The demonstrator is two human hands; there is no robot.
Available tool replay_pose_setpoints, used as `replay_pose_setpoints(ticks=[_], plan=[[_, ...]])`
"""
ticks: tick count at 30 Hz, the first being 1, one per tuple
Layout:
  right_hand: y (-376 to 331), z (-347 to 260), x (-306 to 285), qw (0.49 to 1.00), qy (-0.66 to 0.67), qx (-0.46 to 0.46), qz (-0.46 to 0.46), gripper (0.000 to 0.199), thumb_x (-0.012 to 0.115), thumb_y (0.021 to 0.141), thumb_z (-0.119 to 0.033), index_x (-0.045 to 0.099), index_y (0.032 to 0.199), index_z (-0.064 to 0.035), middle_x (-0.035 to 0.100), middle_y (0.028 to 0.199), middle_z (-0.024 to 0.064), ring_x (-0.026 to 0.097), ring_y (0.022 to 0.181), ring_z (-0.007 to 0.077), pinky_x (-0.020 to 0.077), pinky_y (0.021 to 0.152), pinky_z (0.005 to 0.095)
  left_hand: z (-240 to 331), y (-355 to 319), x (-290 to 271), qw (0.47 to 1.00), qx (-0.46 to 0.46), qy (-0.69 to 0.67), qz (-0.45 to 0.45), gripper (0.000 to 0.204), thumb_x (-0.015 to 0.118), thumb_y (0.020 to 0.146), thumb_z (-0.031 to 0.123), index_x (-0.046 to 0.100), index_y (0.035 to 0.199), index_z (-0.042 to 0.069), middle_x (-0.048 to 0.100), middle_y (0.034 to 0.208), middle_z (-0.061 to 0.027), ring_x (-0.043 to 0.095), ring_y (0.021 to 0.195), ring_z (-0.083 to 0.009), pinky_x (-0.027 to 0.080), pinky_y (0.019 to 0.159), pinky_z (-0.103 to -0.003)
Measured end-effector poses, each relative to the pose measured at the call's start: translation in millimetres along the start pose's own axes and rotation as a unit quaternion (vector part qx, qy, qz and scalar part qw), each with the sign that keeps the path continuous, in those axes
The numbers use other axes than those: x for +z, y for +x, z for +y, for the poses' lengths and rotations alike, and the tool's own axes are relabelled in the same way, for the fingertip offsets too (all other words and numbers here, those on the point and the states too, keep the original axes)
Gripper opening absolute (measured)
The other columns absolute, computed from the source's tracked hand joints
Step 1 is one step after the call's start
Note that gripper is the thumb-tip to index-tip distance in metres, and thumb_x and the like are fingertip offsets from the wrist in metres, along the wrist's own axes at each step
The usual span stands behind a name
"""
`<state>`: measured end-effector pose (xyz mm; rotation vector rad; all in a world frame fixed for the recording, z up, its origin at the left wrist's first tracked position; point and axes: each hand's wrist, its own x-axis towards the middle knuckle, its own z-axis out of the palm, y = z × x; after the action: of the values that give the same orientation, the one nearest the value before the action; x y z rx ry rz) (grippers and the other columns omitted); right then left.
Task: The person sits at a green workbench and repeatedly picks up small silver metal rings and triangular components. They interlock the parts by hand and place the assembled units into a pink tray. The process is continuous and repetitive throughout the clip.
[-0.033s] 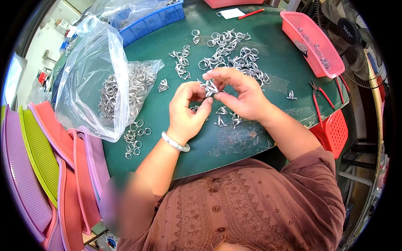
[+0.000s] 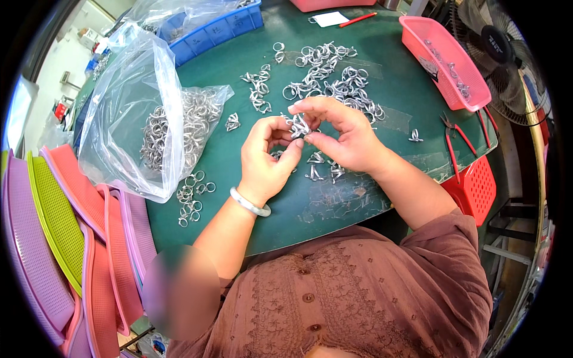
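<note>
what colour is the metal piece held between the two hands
The metal piece is silver-grey; it shows best in the head view.

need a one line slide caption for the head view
Left hand and right hand hold silvery metalwork over a green table, a clear bag of metal rings to the left.

Dark handwritten characters (image 2: 224, 25), spaced out in 1 row along the long side of the blue plastic bin (image 2: 192, 40), too small to make out. Pale lettering (image 2: 496, 43) across the round black hub (image 2: 499, 53) of the electric fan (image 2: 516, 77), likewise too small and blurred to read.
</note>
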<state>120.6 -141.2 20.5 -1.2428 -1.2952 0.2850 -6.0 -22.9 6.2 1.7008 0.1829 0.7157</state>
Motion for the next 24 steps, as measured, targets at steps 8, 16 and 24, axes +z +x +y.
replay_pose_setpoints(ticks=[8, 16, 24], plan=[[0.2, -2.5, 1.0, 0.999, -0.042, -0.019, 0.015, 0.045, 0.065, 0.07, 0.007, 0.055, 0.113, -0.0024, 0.061, 0.1, 0.0079, 0.059, 0.079, 0.0147, 0.0496, 0.07, 0.0265, 4.3, -0.7, 0.2, 0.995, -0.075, -0.061, -0.031, 0.033, 0.061, 0.08, -0.002, 0.048, 0.11, -0.002, 0.06, 0.1, -0.009, 0.061, 0.087, -0.0134, 0.049, 0.076, -0.025], [0.4, -5.2, -0.4, 0.998, -0.057, -0.032, 0.012, 0.045, 0.064, 0.07, 0.008, 0.056, 0.112, -0.0024, 0.061, 0.102, 0.0093, 0.06, 0.081, 0.0162, 0.0505, 0.071, 0.0271, -1.6, -1.7, -0.4, 0.996, -0.057, -0.065, -0.03, 0.026, 0.061, 0.08, -0.001, 0.053, 0.105, -0.001, 0.062, 0.094, -0.006, 0.062, 0.085, -0.012, 0.049, 0.074, -0.025], [0.1, -7.4, 1.6, 0.998, -0.042, -0.046, 0.026, 0.043, 0.063, 0.071, 0.009, 0.056, 0.113, -0.0025, 0.061, 0.103, 0.0088, 0.06, 0.083, 0.0156, 0.0499, 0.072, 0.0267, -3.9, -1.8, -4.4, 1.0, -0.01, -0.008, -0.005, 0.011, 0.062, 0.078, -0.002, 0.058, 0.089, -0.001, 0.061, 0.088, -0.0059, 0.058, 0.075, -0.0102, 0.048, 0.068, -0.024]])
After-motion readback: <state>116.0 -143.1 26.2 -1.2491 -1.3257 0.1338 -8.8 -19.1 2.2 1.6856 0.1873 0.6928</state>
